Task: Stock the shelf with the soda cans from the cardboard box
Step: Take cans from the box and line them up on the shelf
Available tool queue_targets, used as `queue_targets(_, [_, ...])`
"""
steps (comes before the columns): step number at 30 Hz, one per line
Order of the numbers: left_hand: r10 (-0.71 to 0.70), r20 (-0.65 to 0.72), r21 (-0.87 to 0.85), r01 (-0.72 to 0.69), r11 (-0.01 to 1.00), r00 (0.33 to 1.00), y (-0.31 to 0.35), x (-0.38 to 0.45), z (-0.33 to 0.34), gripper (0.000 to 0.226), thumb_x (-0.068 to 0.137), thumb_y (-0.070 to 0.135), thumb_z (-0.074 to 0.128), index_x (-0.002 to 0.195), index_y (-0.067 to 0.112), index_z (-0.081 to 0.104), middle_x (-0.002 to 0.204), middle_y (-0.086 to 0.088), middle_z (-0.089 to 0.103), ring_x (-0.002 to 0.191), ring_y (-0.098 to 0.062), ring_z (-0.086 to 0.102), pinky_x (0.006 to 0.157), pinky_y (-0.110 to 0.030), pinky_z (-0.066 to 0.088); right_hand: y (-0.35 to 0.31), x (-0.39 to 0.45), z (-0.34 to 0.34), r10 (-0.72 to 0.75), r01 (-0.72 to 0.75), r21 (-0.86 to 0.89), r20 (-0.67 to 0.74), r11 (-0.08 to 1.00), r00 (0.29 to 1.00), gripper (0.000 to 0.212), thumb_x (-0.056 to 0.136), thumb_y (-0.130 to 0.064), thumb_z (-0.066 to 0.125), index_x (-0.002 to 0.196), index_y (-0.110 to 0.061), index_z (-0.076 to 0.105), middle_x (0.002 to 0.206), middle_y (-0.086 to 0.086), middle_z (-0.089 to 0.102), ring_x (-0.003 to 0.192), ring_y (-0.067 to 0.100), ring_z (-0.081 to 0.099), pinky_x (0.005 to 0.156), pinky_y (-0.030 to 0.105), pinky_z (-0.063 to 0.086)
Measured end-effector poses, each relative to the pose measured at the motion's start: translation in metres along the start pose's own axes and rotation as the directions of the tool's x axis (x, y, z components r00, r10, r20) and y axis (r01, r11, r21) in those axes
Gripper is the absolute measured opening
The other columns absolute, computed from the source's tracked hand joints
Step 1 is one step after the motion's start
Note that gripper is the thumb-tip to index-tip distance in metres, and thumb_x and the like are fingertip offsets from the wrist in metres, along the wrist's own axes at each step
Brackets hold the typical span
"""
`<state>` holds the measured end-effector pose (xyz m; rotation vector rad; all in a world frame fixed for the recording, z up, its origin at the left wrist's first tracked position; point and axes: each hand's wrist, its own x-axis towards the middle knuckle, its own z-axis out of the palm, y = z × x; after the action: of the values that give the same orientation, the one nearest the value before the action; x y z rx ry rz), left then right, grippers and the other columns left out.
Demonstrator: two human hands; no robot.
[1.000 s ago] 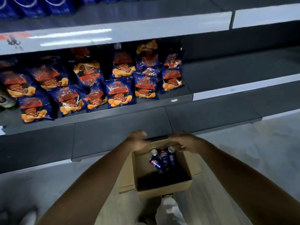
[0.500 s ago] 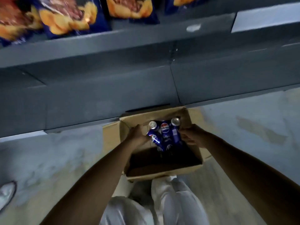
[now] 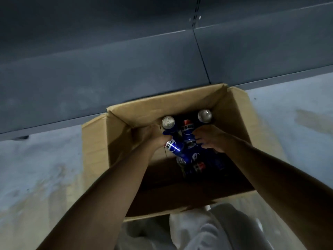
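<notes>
On the floor, hard against the foot of the grey shelf unit, sits the open cardboard box, and the person is bent over it with both arms down inside. The soda cans are bunched at the far end of the box, toward the shelf: two stand upright showing silver tops, one at the box's far left and one at its far right, with several blue ones jumbled between and below them.

The left hand is curled round a tilted blue can near the box's left wall. The right hand has its fingers bent onto the blue cans in the middle of the cluster, though which one it has I cannot tell in the dim light.

This looks like the pick-up step: taking cans out of the box. Next, I'd say, both hands need to lift clear of the box walls and carry the cans up to the shelf, setting them upright.
</notes>
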<state>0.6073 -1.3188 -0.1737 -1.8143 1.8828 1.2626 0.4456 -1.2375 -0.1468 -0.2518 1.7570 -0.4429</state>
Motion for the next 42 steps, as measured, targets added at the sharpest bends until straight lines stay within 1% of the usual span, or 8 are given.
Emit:
queue_targets(6, [-0.050, 0.012, -0.202, 0.051, 0.978, 0.999, -0.009, 0.057, 0.046, 0.067, 0.068, 0.033, 0.081, 0.124, 0.012, 0.051, 0.114, -0.007, 0.063, 0.099, -0.024, 0.063, 0.083, -0.035, 0.054, 0.010, 0.049, 0.004, -0.004, 0.005, 0.033, -0.004, 0.999, 1.000, 0.026, 0.095, -0.019, 0.054, 0.120, -0.010, 0.055, 0.120, 0.010, 0.062, 0.106, 0.024, 0.060, 0.073, 0.027, 0.047])
queue_targets(12, [-0.137, -0.032, -0.334, 0.118, 0.935, 0.990, -0.002, 0.085, 0.064, 0.082, 0.072, 0.044, 0.078, 0.135, 0.015, 0.034, 0.127, -0.011, 0.054, 0.111, -0.032, 0.058, 0.091, -0.042, 0.052, 0.014, 0.075, 0.008, -0.065, 0.065, 0.057, 0.006, 0.996, 0.998, 0.025, 0.092, -0.020, 0.059, 0.116, -0.012, 0.059, 0.108, 0.007, 0.065, 0.086, 0.015, 0.062, 0.056, 0.022, 0.044])
queue_targets(20, [-0.109, -0.081, -0.252, 0.085, 0.964, 0.991, -0.010, 0.095, 0.060, 0.087, 0.064, 0.054, 0.080, 0.132, 0.015, 0.043, 0.128, -0.011, 0.054, 0.111, -0.028, 0.058, 0.085, -0.034, 0.053, 0.010, 0.081, 0.008, -0.121, 0.121, 0.001, -0.016, 0.993, 0.993, 0.026, 0.092, -0.022, 0.057, 0.115, -0.011, 0.060, 0.110, 0.009, 0.066, 0.098, 0.021, 0.064, 0.067, 0.028, 0.050])
queue_targets(25, [-0.102, -0.072, -0.250, 0.081, 0.965, 0.992, -0.008, 0.087, 0.048, 0.089, 0.062, 0.056, 0.081, 0.131, 0.014, 0.045, 0.128, -0.011, 0.054, 0.109, -0.029, 0.058, 0.087, -0.037, 0.054, -0.004, 0.068, 0.006, -0.153, 0.152, -0.012, -0.034, 0.988, 0.988, 0.009, 0.095, -0.016, 0.051, 0.093, -0.014, 0.060, 0.091, 0.005, 0.062, 0.078, 0.015, 0.059, 0.060, 0.026, 0.044])
queue_targets(28, [-0.076, -0.087, -0.198, 0.058, 0.978, 0.993, -0.004, 0.078, 0.039, 0.084, 0.063, 0.058, 0.079, 0.126, 0.013, 0.047, 0.122, -0.010, 0.057, 0.105, -0.027, 0.060, 0.079, -0.031, 0.052, -0.010, 0.061, 0.006, -0.162, 0.162, -0.011, -0.039, 0.987, 0.986, 0.016, 0.096, -0.016, 0.051, 0.107, -0.010, 0.060, 0.095, 0.006, 0.063, 0.075, 0.014, 0.060, 0.057, 0.025, 0.043])
queue_targets(36, [0.041, -0.053, -0.132, -0.048, 0.990, 0.998, 0.005, 0.025, 0.004, 0.079, 0.058, 0.057, 0.081, 0.120, 0.018, 0.052, 0.109, -0.003, 0.062, 0.088, -0.019, 0.060, 0.074, -0.032, 0.055, -0.027, -0.001, -0.001, -0.162, 0.160, -0.062, -0.037, 0.985, 0.986, 0.009, 0.093, -0.013, 0.054, 0.091, -0.019, 0.061, 0.101, 0.004, 0.063, 0.095, 0.018, 0.059, 0.073, 0.031, 0.049])
queue_targets(39, [0.071, -0.017, -0.071, -0.072, 0.995, 0.997, 0.020, -0.010, -0.027, 0.079, 0.058, 0.063, 0.078, 0.120, 0.020, 0.053, 0.110, -0.001, 0.065, 0.085, -0.015, 0.061, 0.072, -0.029, 0.054, -0.042, -0.043, -0.011, -0.174, 0.170, -0.065, -0.071, 0.983, 0.982, 0.023, 0.094, -0.008, 0.050, 0.113, -0.016, 0.060, 0.111, 0.005, 0.061, 0.101, 0.018, 0.057, 0.084, 0.034, 0.050])
queue_targets(42, [0.081, -0.022, -0.043, -0.082, 0.996, 0.996, 0.041, -0.056, -0.067, 0.085, 0.062, 0.066, 0.074, 0.126, 0.015, 0.050, 0.117, -0.002, 0.061, 0.088, -0.015, 0.054, 0.073, -0.027, 0.046, -0.063, -0.098, -0.021, -0.201, 0.194, -0.108, -0.065, 0.975, 0.977, 0.032, 0.094, -0.004, 0.049, 0.122, -0.016, 0.057, 0.121, 0.006, 0.060, 0.108, 0.016, 0.054, 0.075, 0.027, 0.047])
